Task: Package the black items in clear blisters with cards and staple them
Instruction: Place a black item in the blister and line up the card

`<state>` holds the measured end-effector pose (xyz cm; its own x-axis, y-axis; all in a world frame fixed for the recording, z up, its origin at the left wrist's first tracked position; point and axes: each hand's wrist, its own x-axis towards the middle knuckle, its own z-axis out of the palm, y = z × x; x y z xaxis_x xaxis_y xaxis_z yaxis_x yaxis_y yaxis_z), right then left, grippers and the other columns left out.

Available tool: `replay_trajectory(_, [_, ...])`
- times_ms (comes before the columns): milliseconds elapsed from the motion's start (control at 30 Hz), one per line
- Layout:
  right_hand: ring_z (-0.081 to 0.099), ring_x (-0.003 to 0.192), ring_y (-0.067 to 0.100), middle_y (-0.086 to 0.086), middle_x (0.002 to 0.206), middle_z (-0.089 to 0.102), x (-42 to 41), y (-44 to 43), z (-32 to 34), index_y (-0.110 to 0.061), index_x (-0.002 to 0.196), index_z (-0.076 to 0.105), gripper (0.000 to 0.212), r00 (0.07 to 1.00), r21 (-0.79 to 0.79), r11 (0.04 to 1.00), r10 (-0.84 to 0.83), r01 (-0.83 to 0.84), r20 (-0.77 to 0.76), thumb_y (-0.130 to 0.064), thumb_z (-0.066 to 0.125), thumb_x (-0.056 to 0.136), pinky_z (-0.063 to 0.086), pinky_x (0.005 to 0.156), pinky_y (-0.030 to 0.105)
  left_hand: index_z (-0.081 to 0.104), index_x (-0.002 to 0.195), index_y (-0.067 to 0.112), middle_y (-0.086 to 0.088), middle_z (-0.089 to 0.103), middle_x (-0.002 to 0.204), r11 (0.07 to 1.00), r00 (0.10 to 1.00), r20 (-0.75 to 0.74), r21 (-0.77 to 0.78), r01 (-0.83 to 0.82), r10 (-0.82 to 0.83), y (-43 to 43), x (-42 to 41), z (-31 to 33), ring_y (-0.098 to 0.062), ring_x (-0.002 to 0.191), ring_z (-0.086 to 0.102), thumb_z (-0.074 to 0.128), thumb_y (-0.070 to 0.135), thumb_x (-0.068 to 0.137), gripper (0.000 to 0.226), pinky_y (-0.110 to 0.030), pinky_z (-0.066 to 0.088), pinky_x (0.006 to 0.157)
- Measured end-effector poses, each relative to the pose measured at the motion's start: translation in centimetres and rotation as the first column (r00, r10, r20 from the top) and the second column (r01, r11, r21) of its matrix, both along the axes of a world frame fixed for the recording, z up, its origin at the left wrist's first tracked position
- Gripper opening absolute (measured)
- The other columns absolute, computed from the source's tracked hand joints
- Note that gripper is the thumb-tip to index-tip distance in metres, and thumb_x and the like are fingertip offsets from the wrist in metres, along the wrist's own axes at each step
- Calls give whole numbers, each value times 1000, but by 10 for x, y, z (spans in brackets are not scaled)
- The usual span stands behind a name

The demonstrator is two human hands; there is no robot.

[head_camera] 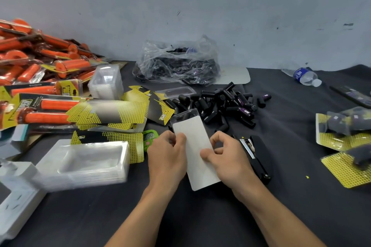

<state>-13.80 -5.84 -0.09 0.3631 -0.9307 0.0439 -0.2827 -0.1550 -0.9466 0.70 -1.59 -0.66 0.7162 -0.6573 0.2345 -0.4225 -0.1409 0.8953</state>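
Observation:
A card [195, 142], white back side up, lies over a clear blister [183, 114] whose far end shows beyond it. My left hand [167, 158] pinches the card's left edge and my right hand [226, 158] pinches its right edge, both with curled fingers. A heap of black items [218, 104] lies just beyond on the dark table [200, 216]. A black stapler [254, 156] rests right beside my right hand. Yellow and black cards [112, 112] are spread to the left.
A stack of clear blisters [86, 162] sits at the left. Orange packaged grips [40, 62] pile at far left. A plastic bag of black items [176, 62] stands at the back. Finished yellow packs [345, 132] lie at right, and a water bottle [305, 76] behind them.

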Motion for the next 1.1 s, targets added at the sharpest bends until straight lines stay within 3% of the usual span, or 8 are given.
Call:
replay_trajectory(200, [60, 48, 19, 10, 56, 65, -4, -3, 2, -18, 72, 53, 28, 994, 64, 997, 34, -41, 104, -15, 74, 91, 38, 43, 23, 61, 83, 28, 20, 65, 79, 988, 999, -48, -155, 7, -15, 3, -2, 3, 1, 72, 59, 63, 29, 93, 10, -9, 40, 58])
replay_trajectory(300, [57, 46, 22, 9, 58, 60, -4, -2, 2, -14, 71, 53, 30, 995, 93, 994, 46, -55, 91, -17, 73, 93, 36, 38, 25, 63, 116, 38, 19, 70, 97, 961, 967, -216, -266, 71, -132, 0, 5, 0, 7, 86, 63, 62, 6, 88, 42, -6, 44, 65])
replay_trajectory(567, [51, 47, 14, -6, 56, 52, -8, 0, 9, -18, 75, 58, 42, 991, -22, 999, 46, -49, -126, -57, 71, 83, 43, 48, 33, 78, 90, 27, 3, 77, 85, 938, 868, -450, -344, 47, -208, -8, 17, -4, -6, 72, 67, 68, -6, 88, 34, -18, 53, 60])
replay_trajectory(700, [59, 60, 14, 3, 70, 71, -15, 2, 15, -35, 95, 61, 29, 941, 146, 941, 323, -307, -105, -18, 68, 72, 50, 57, 29, 78, 90, 25, 1, 77, 84, 945, 855, -503, -323, -45, -131, -10, 26, -8, -15, 80, 69, 73, 1, 90, 24, -32, 57, 71])
replay_trajectory(767, [61, 56, 17, 7, 67, 70, -16, 0, 16, -30, 92, 63, 32, 963, 124, 960, 262, -252, -64, -3, 67, 75, 46, 54, 31, 77, 96, 24, 1, 79, 91, 951, 847, -519, -304, -58, -115, -12, 27, -9, -16, 85, 71, 72, 8, 93, 17, -47, 60, 82])
replay_trajectory(833, [60, 50, 17, 5, 62, 70, -15, -1, 14, -25, 88, 64, 26, 992, 54, 992, 114, -112, -47, -1, 69, 79, 45, 53, 30, 73, 113, 26, 3, 79, 105, 954, 853, -508, -295, -45, -117, -13, 24, -9, -13, 96, 73, 71, 19, 94, 20, -52, 59, 94])
replay_trajectory(933, [57, 47, 12, -6, 58, 68, -11, 2, 11, -24, 81, 59, 16, 984, -260, 963, -114, 74, -140, -11, 70, 82, 48, 54, 24, 43, 147, 36, 16, 61, 136, 957, 860, -456, -268, 111, -227, -13, 15, -10, 7, 110, 66, 73, 42, 78, 76, -45, 55, 103])
replay_trajectory(1100, [53, 55, 16, -7, 58, 57, 3, 22, 7, -24, 78, 50, 25, 959, -656, 754, -172, -19, -226, -23, 73, 87, 44, 56, 33, 40, 147, 39, 13, 76, 115, 863, 658, -558, -351, 365, -505, -15, 1, -6, -9, 106, 73, 78, 40, 77, 80, -32, 61, 79])
